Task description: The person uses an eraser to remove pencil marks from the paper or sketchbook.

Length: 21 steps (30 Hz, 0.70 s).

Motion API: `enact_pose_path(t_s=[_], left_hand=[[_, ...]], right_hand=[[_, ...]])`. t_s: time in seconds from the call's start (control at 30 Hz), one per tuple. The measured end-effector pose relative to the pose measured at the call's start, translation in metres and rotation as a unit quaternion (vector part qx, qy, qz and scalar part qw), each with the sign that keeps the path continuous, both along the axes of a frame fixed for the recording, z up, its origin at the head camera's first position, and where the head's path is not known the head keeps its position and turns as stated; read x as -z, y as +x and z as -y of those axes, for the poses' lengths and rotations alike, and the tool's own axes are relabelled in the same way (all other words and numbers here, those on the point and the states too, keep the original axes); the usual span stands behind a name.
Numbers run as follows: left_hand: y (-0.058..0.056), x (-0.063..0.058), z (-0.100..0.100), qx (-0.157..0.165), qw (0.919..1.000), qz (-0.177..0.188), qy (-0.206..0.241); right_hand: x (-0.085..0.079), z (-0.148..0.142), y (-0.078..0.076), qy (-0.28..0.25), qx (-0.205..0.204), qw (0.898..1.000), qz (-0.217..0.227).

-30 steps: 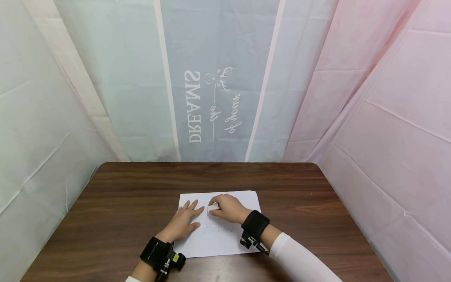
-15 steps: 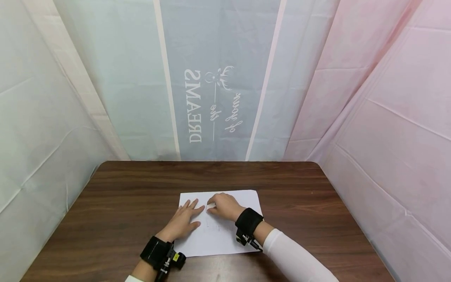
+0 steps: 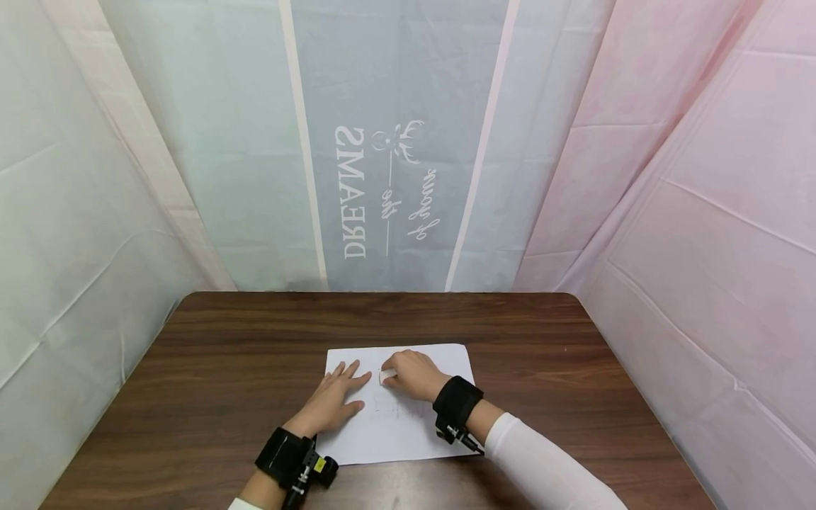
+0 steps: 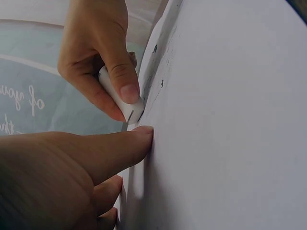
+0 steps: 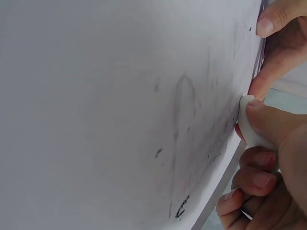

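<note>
A sheet of white paper lies on the table, bearing faint pencil-like lines and dark crumbs that show best in the right wrist view. My right hand pinches a white eraser between thumb and fingers. One end of the eraser, marked with a dark streak, meets the paper. To its left my left hand rests on the sheet with fingers spread and straight, holding nothing. In the left wrist view the left fingertips are just below the eraser's end. My right palm hides part of the eraser.
The dark wooden table extends around the paper on all sides. Behind it hangs a blue-green printed curtain, with pale cloth at both sides. Each wrist wears a black strap with a small camera.
My right hand with the eraser shifts slightly left and then back right over the paper. The vertical line near the eraser looks fainter. My left hand stays in place.
</note>
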<state>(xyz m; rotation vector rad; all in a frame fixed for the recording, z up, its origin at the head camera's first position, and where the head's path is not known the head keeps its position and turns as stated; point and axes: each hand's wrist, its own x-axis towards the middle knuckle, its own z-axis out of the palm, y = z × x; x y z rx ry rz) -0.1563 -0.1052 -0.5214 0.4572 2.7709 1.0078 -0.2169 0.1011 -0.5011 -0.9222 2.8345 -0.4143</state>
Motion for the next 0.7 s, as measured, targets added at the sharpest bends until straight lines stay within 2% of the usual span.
enact_pose_path(t_s=[0.43,0.7], left_hand=[[-0.001,0.001,-0.001,-0.004,0.9999,0.001,-0.012],[0.000,0.002,-0.001,-0.006,0.9999,0.000,-0.013]], right_hand=[[-0.004,-0.011,0.001,0.001,-0.006,1.000,-0.014],[-0.009,-0.020,0.004,0.011,0.013,1.000,-0.008]])
